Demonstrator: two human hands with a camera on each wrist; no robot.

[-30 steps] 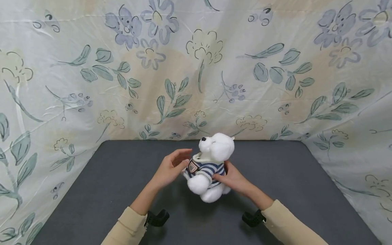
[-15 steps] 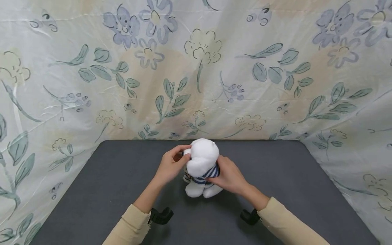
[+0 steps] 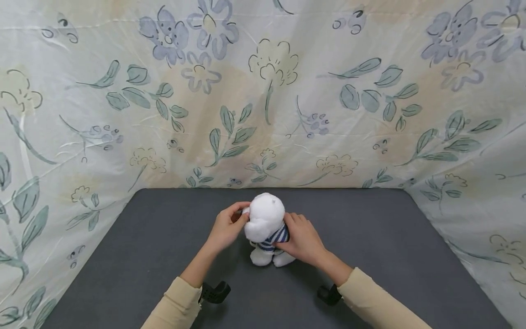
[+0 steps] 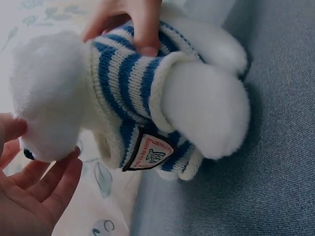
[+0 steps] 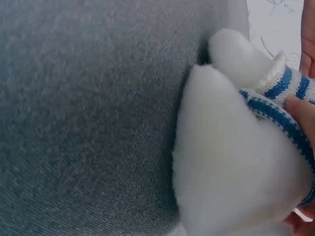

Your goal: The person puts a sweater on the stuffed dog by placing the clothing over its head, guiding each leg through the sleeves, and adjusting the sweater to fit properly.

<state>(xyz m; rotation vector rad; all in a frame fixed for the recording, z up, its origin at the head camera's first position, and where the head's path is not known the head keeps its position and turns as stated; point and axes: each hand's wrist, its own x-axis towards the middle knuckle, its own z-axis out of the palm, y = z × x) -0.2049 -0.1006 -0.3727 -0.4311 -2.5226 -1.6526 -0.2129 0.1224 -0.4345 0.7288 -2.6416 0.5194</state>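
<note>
A white plush bear (image 3: pixel 266 217) in a blue-and-white striped knit sweater (image 4: pixel 130 81) sits upright on the dark table, facing left. A badge (image 4: pixel 150 153) is sewn to the sweater's front. My right hand (image 3: pixel 306 240) grips the body from behind, its thumb pressing the striped knit. At the bear's face, my left hand (image 3: pixel 225 230) pinches the muzzle (image 4: pixel 49 142), thumb on one side and fingertips on the other. The dark nose (image 4: pixel 28 154) shows between them. In the right wrist view the bear's white lower body (image 5: pixel 216 147) touches the table, with part of my right hand at the edge.
The dark grey table (image 3: pixel 144 256) stretches out around the bear on all sides. Behind it hangs a floral curtain (image 3: pixel 263 114), meeting the table's far edge. Black wrist devices (image 3: pixel 215 292) sit below both hands, near the cream sleeves (image 3: pixel 174 304).
The bear, tilted at first, has come upright and moved left and down onto the table. My right hand moved left with it. My left hand, beside the chest earlier, now holds the muzzle.
</note>
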